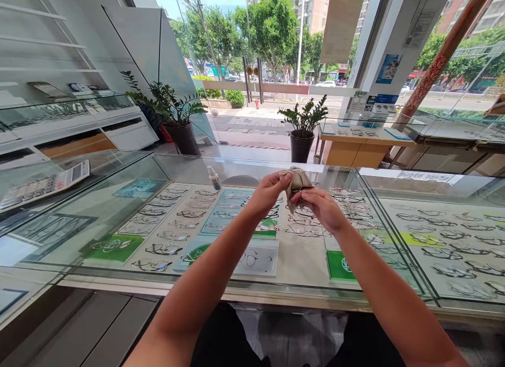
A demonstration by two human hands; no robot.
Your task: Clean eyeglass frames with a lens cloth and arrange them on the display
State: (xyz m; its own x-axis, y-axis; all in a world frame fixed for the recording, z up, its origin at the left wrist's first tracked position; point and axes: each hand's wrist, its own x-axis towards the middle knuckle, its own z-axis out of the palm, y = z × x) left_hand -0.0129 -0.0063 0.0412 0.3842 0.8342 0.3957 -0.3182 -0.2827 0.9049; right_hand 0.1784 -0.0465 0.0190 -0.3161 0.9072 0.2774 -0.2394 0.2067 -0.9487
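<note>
The left hand (275, 188) and right hand (321, 205) both pinch a brownish cloth (301, 182), held at twelve o'clock above the glass display case (300, 259); a spray bottle (214, 177) stands at nine o'clock from it, eyeglasses (191, 213) lie in rows below

Right before you runs the display case (300, 292), with rows of eyeglasses (161, 249) laid out inside. Above it, your left hand (272, 191) and right hand (321, 206) come together, the cloth (302, 181) between them! Off to their left, the spray bottle (214, 179) stands on the case's top, and at your far left lies the calculator (51, 184). Beyond the case, one potted plant (184, 139) sits left, another plant (302, 147) nearer the middle, a table (349, 152) to its right, the street (276, 100) behind them all.
</note>
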